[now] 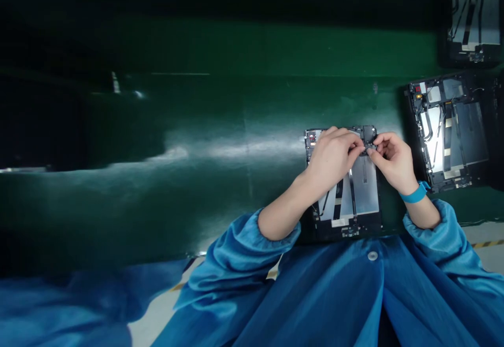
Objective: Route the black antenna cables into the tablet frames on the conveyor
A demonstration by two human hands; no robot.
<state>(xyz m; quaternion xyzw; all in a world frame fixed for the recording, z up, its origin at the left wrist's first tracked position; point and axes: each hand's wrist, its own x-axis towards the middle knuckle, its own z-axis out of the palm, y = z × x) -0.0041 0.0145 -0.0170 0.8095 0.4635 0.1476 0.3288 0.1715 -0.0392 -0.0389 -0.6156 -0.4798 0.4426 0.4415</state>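
Note:
In front of me, at the table's near edge, lies an opened tablet (364,189) with its inner boards, dark flat cables and silvery plate showing. My left hand (333,155) reaches over its upper part, thumb and forefinger pinched together. From the right side my right hand (394,160) meets it, thumb and fingers curled close at the tablet's upper right corner. The fingertips of both hands nearly touch over the same spot. Whatever small part sits between them is too small to make out. A blue band (415,193) circles my right wrist.
To the right stands another opened tablet (472,132), apparently raised on a dark stack, with a further opened tablet (476,21) at the far right corner. The green table top (220,121) stretches left. Blue clothing (79,305) of another person shows at lower left.

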